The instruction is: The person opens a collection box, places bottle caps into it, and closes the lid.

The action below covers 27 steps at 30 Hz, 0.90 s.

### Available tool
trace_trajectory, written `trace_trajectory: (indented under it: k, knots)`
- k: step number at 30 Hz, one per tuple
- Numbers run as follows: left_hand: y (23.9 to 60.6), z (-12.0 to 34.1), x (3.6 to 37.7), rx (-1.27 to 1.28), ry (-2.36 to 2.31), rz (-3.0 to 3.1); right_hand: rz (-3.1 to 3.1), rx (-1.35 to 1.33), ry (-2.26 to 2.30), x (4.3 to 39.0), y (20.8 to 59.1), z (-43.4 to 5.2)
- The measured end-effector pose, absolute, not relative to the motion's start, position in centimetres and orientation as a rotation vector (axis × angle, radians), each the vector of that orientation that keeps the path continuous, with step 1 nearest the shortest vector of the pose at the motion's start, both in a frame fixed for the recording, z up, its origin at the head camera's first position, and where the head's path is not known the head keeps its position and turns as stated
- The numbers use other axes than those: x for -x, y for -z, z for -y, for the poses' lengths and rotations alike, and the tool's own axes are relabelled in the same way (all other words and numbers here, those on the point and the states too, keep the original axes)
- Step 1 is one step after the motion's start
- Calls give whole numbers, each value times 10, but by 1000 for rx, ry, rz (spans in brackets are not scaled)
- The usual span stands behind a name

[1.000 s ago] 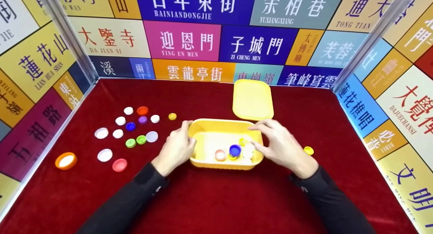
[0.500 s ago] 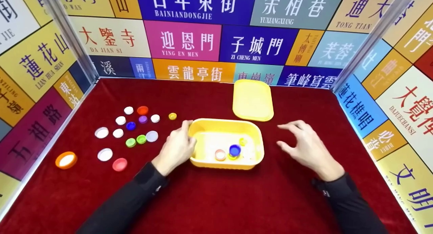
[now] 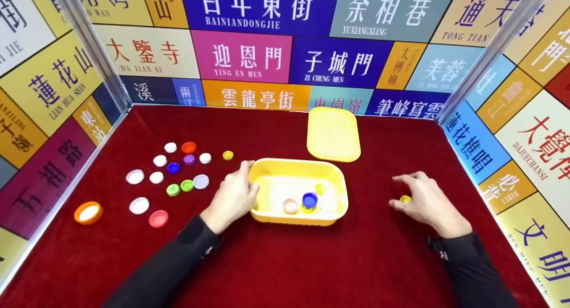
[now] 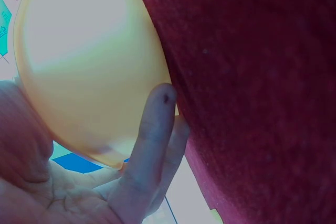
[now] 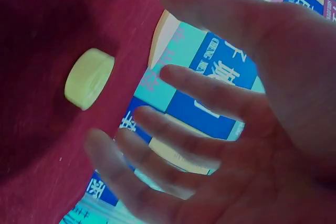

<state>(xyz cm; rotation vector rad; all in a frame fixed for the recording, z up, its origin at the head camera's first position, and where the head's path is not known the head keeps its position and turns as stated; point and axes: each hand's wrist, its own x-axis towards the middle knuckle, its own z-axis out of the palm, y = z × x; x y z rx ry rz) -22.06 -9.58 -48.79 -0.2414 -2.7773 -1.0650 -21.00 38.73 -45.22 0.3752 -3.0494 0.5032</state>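
My left hand (image 3: 230, 196): it grips the left end of the yellow box (image 3: 285, 220), with the thumb at the rim; in the left wrist view, fingers lie against the outer wall.
My right hand (image 3: 428, 203): it is spread, the thumb and the fingers well apart and only a little bent, and it holds nothing.
Right yellow cap (image 3: 405, 199): it lies on the red surface (image 3: 285, 268), near my right thumb and fingertips; the right wrist view shows a gap between the cap and them.
Place of the box: it stands upright between my two hands, nearer to the left one, which touches it.
Inside the box: I see a blue cap (image 3: 309, 200), a pink-rimmed cap (image 3: 291, 205) just beside it, and a small yellow cap (image 3: 320, 189) farther back; a yellow piece (image 3: 307, 209) is partly hidden by the blue cap.
Yellow lid (image 3: 334, 134): it lies flat on the surface, behind the right part of the box.
Caps at my left: many are scattered there, among them an orange cap (image 3: 88, 212), a coral cap (image 3: 158, 218), a purple cap (image 3: 189, 159) and two green caps (image 3: 187, 185).
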Motion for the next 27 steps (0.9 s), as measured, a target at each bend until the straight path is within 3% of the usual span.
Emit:
trace_trajectory:
  k: [9,27]
  knots:
    - [488,96,220,240,1072,2775,3105,-480,-428,214,457,-397]
    - [487,96,220,236,1061,2774,3078,-444,-509,216,457,-394]
